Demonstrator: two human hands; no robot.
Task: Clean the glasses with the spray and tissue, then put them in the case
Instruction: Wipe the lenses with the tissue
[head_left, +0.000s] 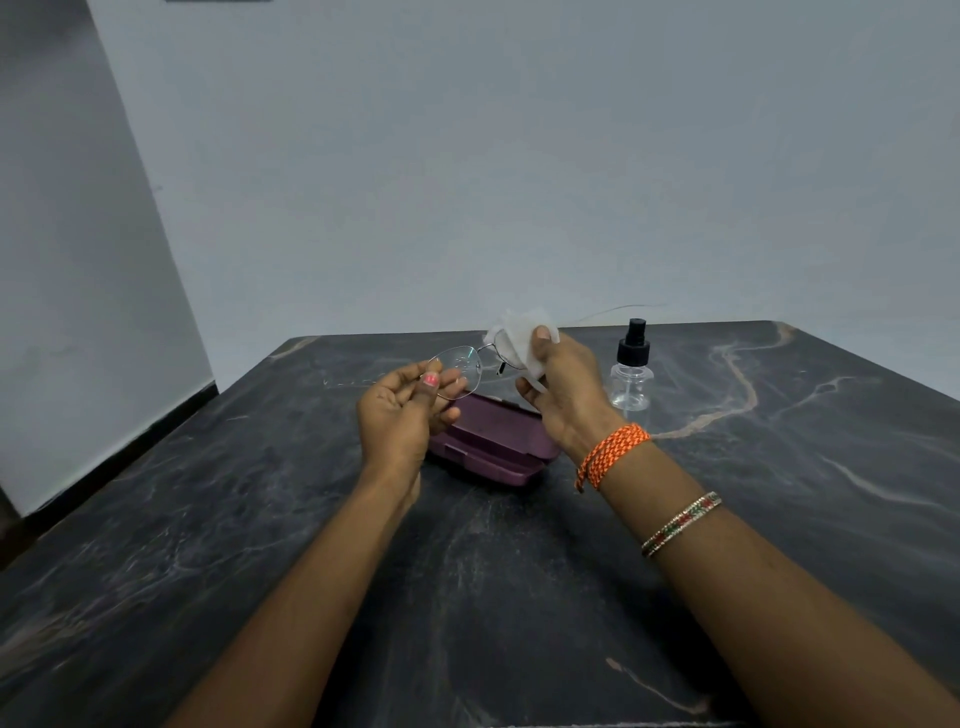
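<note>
Thin wire-framed glasses (460, 366) are held up above the table. My left hand (402, 415) pinches the left lens rim between thumb and fingers. My right hand (563, 387) presses a white tissue (522, 332) around the right lens, which the tissue hides. Below both hands a purple glasses case (493, 441) lies shut on the dark marble table (260, 519). A clear spray bottle (631, 371) with a black pump top stands upright just right of my right hand.
The table's far edge meets a pale wall behind the bottle, and its left edge runs diagonally beside a wall and dark floor strip. An orange thread band and a beaded bangle sit on my right wrist.
</note>
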